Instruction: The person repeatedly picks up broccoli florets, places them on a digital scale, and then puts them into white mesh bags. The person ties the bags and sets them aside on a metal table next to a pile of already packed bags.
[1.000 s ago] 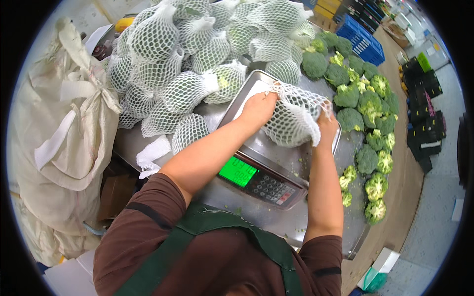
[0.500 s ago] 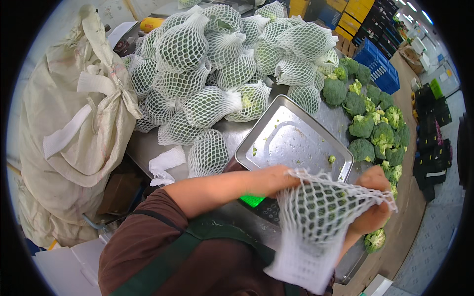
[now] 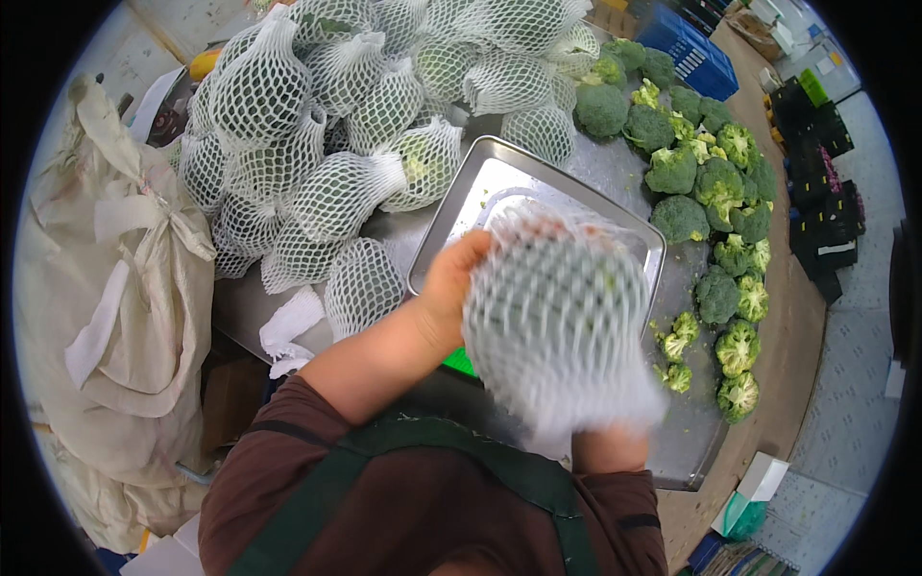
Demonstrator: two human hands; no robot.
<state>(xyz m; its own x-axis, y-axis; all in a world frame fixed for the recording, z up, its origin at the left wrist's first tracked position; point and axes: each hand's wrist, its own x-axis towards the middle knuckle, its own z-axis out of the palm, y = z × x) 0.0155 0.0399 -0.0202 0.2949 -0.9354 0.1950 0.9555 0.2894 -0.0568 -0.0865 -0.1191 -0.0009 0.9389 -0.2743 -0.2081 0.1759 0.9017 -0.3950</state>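
Note:
A white foam net sleeve is stretched around a dark green broccoli head, smeared by motion, in front of my chest. My left hand is closed on the sleeve's upper left edge. From below, my right hand reaches up behind the sleeve; only its wrist shows and its fingers are hidden. Reddish skin tones show through the mesh near the top, but I cannot tell whose fingers they are. Behind the sleeve lies a shallow metal tray with small green crumbs.
Netted broccoli heads are piled at the back left. Bare broccoli lines the table's right side. Loose white sleeves lie at the left edge, beside a large cream sack. A blue crate stands at the back right.
The sleeve, held stretched between both hands, now sits around the broccoli and has moved left and up over the tray. My right hand has gone behind it. The whole view has shifted.

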